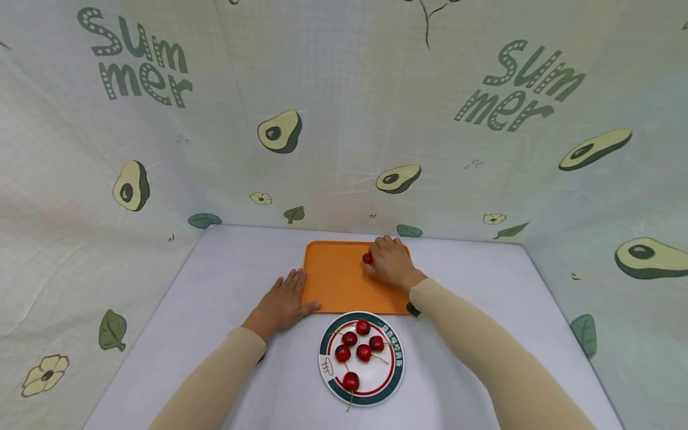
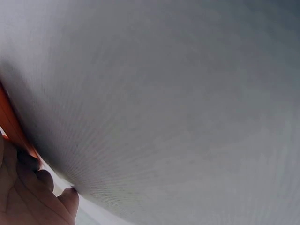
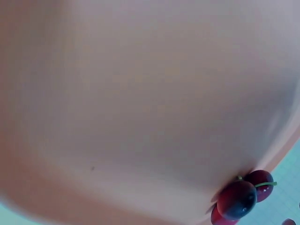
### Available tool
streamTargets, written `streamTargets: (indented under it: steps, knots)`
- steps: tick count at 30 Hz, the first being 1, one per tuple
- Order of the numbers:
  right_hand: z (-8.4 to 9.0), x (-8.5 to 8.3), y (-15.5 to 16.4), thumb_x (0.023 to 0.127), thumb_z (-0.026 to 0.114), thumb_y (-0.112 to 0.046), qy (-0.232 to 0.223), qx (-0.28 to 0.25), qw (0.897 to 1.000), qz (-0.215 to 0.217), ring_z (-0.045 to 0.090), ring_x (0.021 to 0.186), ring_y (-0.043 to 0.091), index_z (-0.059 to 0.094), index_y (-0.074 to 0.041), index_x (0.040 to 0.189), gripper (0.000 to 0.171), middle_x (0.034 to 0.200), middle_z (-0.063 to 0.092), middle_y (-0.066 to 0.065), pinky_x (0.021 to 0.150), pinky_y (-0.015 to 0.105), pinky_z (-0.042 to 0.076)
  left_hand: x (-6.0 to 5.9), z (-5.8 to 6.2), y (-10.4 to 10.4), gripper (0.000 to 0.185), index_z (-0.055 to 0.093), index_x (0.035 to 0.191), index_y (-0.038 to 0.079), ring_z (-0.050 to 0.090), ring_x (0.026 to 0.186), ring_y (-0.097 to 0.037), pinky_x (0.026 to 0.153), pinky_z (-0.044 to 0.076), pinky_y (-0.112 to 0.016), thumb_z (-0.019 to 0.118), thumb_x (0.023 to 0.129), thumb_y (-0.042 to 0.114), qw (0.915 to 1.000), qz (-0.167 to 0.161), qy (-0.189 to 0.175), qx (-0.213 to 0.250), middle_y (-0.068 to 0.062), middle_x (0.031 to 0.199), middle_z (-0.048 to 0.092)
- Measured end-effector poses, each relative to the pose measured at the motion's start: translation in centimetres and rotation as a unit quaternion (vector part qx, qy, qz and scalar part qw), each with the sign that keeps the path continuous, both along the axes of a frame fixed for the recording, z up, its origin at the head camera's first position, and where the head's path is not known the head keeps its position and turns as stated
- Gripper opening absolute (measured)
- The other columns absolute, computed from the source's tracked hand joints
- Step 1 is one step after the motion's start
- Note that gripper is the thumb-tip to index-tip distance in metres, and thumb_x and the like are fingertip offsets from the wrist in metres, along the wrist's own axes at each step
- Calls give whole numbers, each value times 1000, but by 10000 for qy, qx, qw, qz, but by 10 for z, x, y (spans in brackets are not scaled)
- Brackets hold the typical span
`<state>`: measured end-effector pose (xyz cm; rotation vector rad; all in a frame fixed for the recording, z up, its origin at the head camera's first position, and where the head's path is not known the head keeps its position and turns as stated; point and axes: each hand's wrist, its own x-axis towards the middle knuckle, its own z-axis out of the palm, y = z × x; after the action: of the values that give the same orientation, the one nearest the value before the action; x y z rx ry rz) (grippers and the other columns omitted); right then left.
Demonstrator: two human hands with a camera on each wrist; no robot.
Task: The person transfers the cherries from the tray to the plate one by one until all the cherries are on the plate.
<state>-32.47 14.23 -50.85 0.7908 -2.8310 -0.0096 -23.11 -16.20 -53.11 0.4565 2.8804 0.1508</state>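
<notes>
avocado-print cloth walls (image 1: 333,119) stand around a smooth pale table (image 1: 226,269). on the far half of the flat orange board (image 1: 338,278), a rounded rectangle with a matte face, a small glossy red cherry (image 1: 368,258) sits pinched at the fingertips of the right hand (image 1: 391,263), which lies knuckles up with fingers curled. just beside the board's left edge, the left hand (image 1: 283,303) lies palm down on the table, fingers straight and together, thumb touching the board's near corner. at the board's near edge sits a round white plate (image 1: 395,376) with a dark green and red rim, holding six shiny cherries (image 1: 357,349) with thin stems.
</notes>
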Motion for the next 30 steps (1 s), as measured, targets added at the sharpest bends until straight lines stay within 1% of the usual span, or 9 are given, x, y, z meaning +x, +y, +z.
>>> streamTargets:
  steps: [2, 8, 13, 19, 21, 26, 30]
  knots:
    - [1, 2, 1, 99, 69, -44, 82, 31, 10000, 20, 52, 101, 31, 65, -3, 114, 45, 102, 60, 11, 91, 46, 47, 0, -1, 0, 102, 19, 167, -1, 20, 163, -35, 132, 20, -54, 42, 102, 74, 10000, 1, 0, -19, -18, 174, 24]
    - [4, 8, 2, 98, 70, -46, 141, 156, 9998, -49, 52, 105, 31, 65, -3, 117, 47, 106, 62, 11, 97, 46, 48, 1, -4, 0, 102, 19, 167, -1, 19, 163, -36, 132, 19, -54, 43, 102, 73, 10000, 8, -34, 35, -19, 174, 23]
    - [7, 17, 3, 97, 73, -45, 172, 142, 9997, -72, 53, 106, 31, 65, -4, 120, 48, 109, 63, 12, 98, 46, 48, 2, -5, 0, 103, 19, 167, -2, 20, 163, -37, 132, 19, -55, 43, 102, 74, 10000, 15, -37, 69, -19, 174, 24]
    - [11, 27, 8, 97, 73, -42, 267, 48, 9995, 163, 53, 101, 31, 65, -3, 116, 44, 107, 63, 12, 94, 46, 48, 2, -5, -2, 102, 20, 166, -3, 21, 162, -38, 132, 20, -56, 42, 103, 73, 9999, -73, 62, 45, -21, 173, 26]
    - [11, 30, 10, 97, 72, -42, 288, 60, 9993, 219, 53, 103, 30, 66, -4, 115, 43, 107, 63, 11, 97, 46, 48, 2, -3, -2, 101, 21, 166, -4, 22, 162, -39, 131, 20, -56, 43, 103, 72, 9999, -83, 109, 68, -22, 172, 27]
    - [13, 42, 11, 95, 74, -43, 224, 17, 9993, 308, 53, 109, 29, 67, -6, 116, 43, 110, 63, 10, 106, 51, 48, 2, 0, -1, 102, 20, 166, -5, 21, 162, -39, 131, 20, -56, 43, 103, 72, 9999, -84, 86, 43, -23, 172, 26]
    - [14, 56, 11, 95, 74, -43, 145, -86, 9988, 469, 54, 110, 28, 68, -8, 115, 41, 110, 63, 9, 107, 51, 47, 2, 2, 0, 101, 20, 166, -4, 21, 162, -40, 131, 19, -57, 44, 103, 72, 10000, -60, 59, 17, -23, 172, 26]
